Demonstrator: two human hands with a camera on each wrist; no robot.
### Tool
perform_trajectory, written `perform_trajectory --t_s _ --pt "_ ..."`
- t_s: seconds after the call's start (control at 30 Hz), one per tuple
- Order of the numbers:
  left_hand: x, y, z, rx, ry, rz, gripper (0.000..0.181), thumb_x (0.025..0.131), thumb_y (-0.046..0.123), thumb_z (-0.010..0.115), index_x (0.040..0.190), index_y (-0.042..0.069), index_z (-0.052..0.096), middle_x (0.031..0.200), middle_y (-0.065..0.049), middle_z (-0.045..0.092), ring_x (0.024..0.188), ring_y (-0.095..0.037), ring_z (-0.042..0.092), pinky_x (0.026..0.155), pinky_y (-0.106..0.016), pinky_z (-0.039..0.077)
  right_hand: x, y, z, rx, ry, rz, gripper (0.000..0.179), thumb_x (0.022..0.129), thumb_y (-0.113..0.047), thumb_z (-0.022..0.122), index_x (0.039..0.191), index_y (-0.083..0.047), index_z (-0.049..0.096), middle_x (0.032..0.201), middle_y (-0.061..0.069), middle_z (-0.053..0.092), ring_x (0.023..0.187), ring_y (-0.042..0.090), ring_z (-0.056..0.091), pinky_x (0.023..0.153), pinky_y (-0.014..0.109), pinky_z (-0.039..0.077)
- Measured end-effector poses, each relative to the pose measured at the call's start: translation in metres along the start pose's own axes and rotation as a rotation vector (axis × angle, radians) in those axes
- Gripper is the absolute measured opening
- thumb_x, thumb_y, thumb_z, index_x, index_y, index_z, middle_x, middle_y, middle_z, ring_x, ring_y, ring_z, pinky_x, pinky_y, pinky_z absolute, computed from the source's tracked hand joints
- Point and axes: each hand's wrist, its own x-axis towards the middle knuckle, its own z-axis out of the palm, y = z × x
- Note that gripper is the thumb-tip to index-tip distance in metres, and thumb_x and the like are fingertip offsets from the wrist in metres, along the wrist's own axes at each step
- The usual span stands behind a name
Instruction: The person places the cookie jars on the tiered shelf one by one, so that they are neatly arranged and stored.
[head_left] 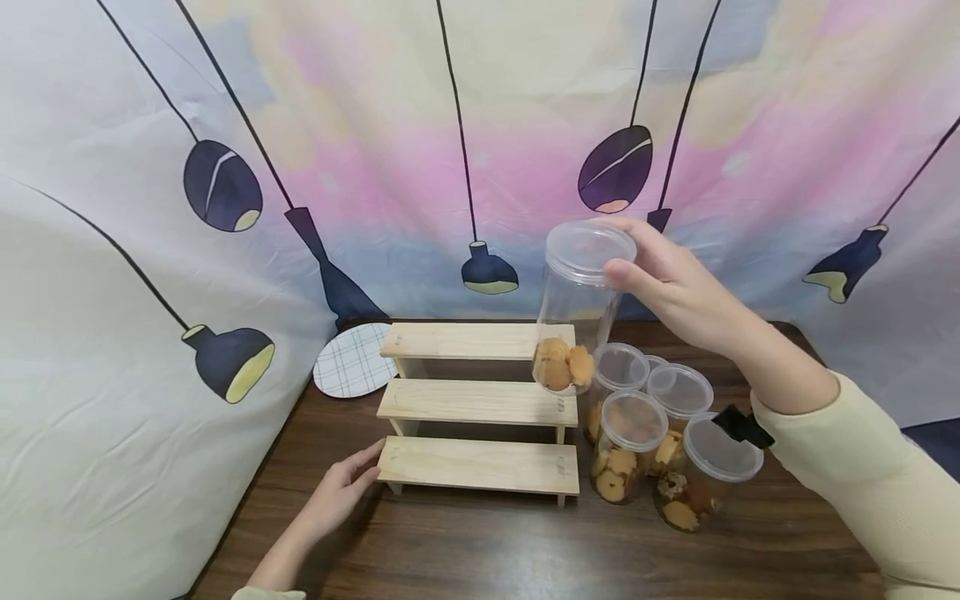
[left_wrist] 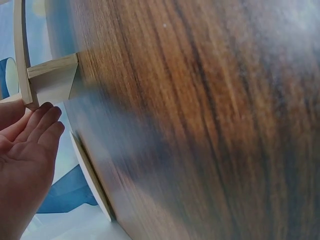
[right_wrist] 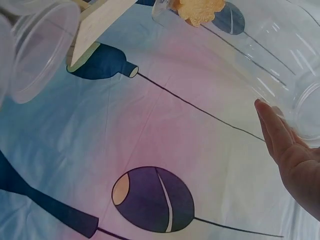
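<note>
Up in the air, my right hand (head_left: 667,283) grips a tall clear jar (head_left: 581,312) near its lid, thumb on the near side. Several round cookies (head_left: 558,367) lie at the bottom of that jar. The jar hangs in front of the right end of the upper steps of a three-step wooden rack (head_left: 480,462). My left hand (head_left: 337,496) pinches the left end of the lowest step; in the left wrist view its thumb and fingers meet at the board's corner. In the right wrist view, the hand (right_wrist: 292,155) lies along the jar's side.
Several lidded cookie jars (head_left: 633,421) stand close together right of the rack, on the dark wooden table (head_left: 480,554). An oval checked board (head_left: 356,360) leans at the back left. A cloth printed with lamps (head_left: 525,108) hangs behind.
</note>
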Motion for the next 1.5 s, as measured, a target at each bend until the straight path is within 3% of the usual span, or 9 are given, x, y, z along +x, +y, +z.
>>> perform_trajectory --t_s 0.27,0.63,0.87,1.13,1.3,1.5 --pt "0.003 0.002 0.000 0.002 -0.009 -0.010 0.042 0.100 0.011 0.053 0.139 -0.004 0.048 0.138 -0.019 0.049 0.125 -0.028 0.046 0.101 -0.043 0.036 0.022 -0.001 0.011 0.068 -0.039 -0.023 0.042 0.103 -0.024 0.048 0.143 -0.013 0.042 0.128 0.007 0.052 0.106 0.024 0.056 0.089 0.032 0.049" --pt "0.000 0.002 0.000 -0.012 -0.007 -0.021 0.042 0.100 0.011 0.053 0.139 -0.003 0.047 0.139 -0.019 0.048 0.127 -0.029 0.044 0.102 -0.045 0.034 0.049 0.005 0.034 0.166 -0.073 -0.024 0.049 0.100 -0.035 0.051 0.142 -0.011 0.041 0.125 0.009 0.053 0.108 0.023 0.055 0.091 0.038 0.048" --pt "-0.001 0.001 0.001 -0.011 -0.006 -0.022 0.043 0.100 0.012 0.053 0.140 -0.003 0.047 0.139 -0.018 0.048 0.127 -0.029 0.044 0.102 -0.043 0.035 0.068 0.009 0.050 0.129 -0.060 -0.021 0.055 0.098 -0.043 0.051 0.142 -0.012 0.041 0.120 0.009 0.058 0.103 0.021 0.058 0.089 0.039 0.047" --pt "-0.002 -0.002 0.002 0.006 0.018 -0.004 0.042 0.099 0.011 0.054 0.138 -0.003 0.048 0.138 -0.019 0.050 0.124 -0.028 0.047 0.100 -0.039 0.037 0.090 0.010 0.067 0.156 -0.058 -0.014 0.045 0.101 -0.032 0.052 0.141 -0.012 0.043 0.112 0.010 0.059 0.095 0.021 0.058 0.086 0.041 0.047" --pt "-0.001 -0.003 0.002 -0.008 0.020 0.007 0.042 0.099 0.011 0.055 0.138 -0.003 0.049 0.138 -0.019 0.050 0.124 -0.028 0.047 0.099 -0.033 0.038 0.100 0.011 0.077 0.179 -0.036 -0.017 0.042 0.102 -0.023 0.051 0.141 -0.012 0.042 0.116 0.008 0.059 0.100 0.019 0.059 0.087 0.039 0.048" --pt "-0.001 -0.005 0.001 -0.002 0.022 0.013 0.042 0.099 0.011 0.055 0.138 -0.002 0.049 0.137 -0.018 0.050 0.123 -0.027 0.047 0.098 -0.030 0.039 0.115 0.014 0.092 0.168 -0.020 -0.021 0.046 0.101 -0.025 0.053 0.142 -0.010 0.040 0.117 0.006 0.058 0.101 0.021 0.061 0.085 0.040 0.049"
